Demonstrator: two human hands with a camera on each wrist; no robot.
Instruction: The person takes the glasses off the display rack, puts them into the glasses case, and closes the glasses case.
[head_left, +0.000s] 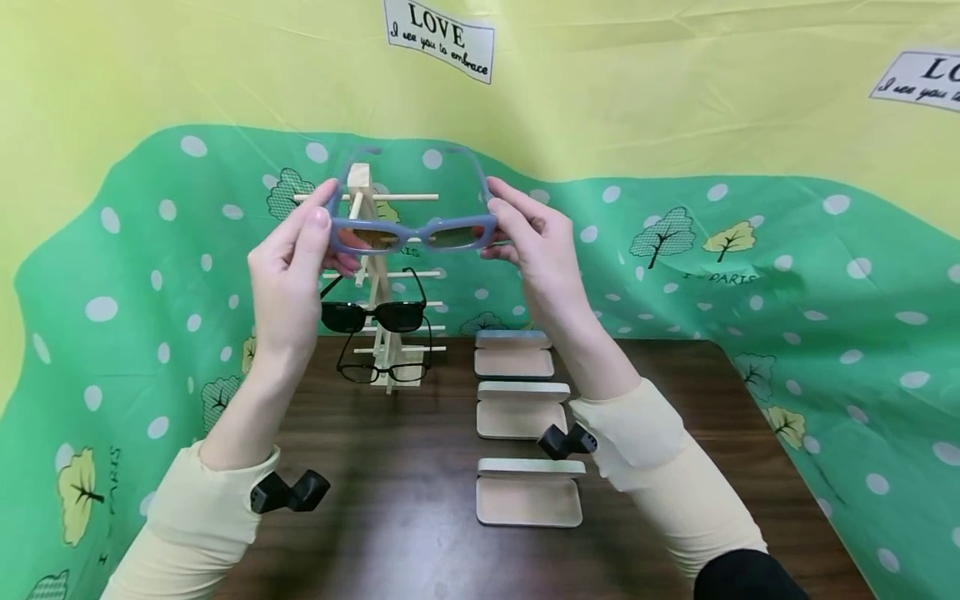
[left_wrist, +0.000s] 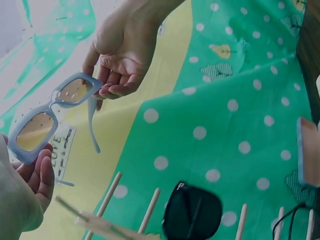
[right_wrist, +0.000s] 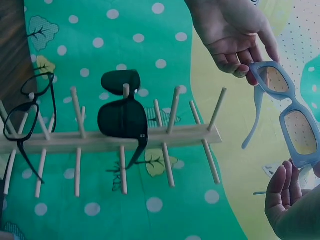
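Observation:
A pair of blue-grey sunglasses with brownish lenses is held up before the top of a wooden glasses rack. At one end of the frame, my left hand pinches it near the hinge between thumb and fingers. My right hand grips the opposite end the same way. Both temples stand unfolded, pointing away toward the backdrop. Lower on the rack hang black sunglasses and, beneath those, black thin-rimmed eyeglasses with clear lenses.
Right of the rack, three opened glasses cases stand in a column on the dark wooden table: a far one, a middle one and a near one. A green and yellow patterned cloth hangs behind and beside the table.

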